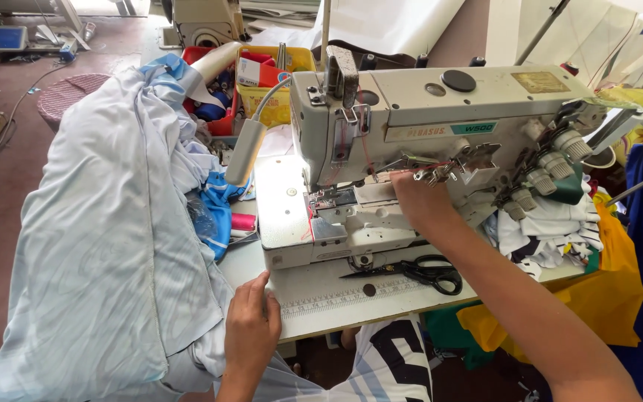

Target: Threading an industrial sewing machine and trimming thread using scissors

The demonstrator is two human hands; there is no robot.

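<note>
At table's front edge, left hand lies flat, fingers loose on pale fabric; right hand pinches red thread.

Daylight fills the scene evenly, bright and soft, with only faint shadows. A small lamp on the sewing machine throws a glaring white patch onto the machine bed at its left end. The picture is sharp at centre, slightly bowed at the far edges.
</note>
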